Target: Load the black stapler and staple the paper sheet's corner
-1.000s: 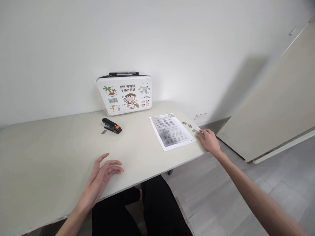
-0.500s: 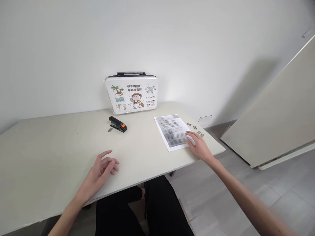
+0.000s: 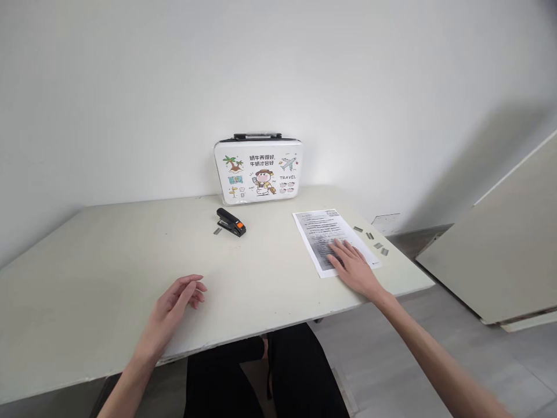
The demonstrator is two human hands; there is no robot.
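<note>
My right hand lies flat and open on the lower part of a printed sheet of paper, fingers stretched out over the text. My left hand rests on the near part of the table with loosely bent fingers and nothing in them. Farther back, a black stapler with an orange patch lies on the tabletop, beyond the left hand's reach and apart from it. Beside the stapler is a small strip of staples. Several more staple strips are scattered to the right of the sheet.
A white case with cartoon prints and a black handle stands upright against the wall at the back. The pale table ends at a near edge above my legs and at a right corner. A pale panel leans beyond it on the right.
My right hand has gone from the sheet's right edge to lying flatter over its lower text. The left hand's fingers have drawn closer together. The view has turned a little left.
</note>
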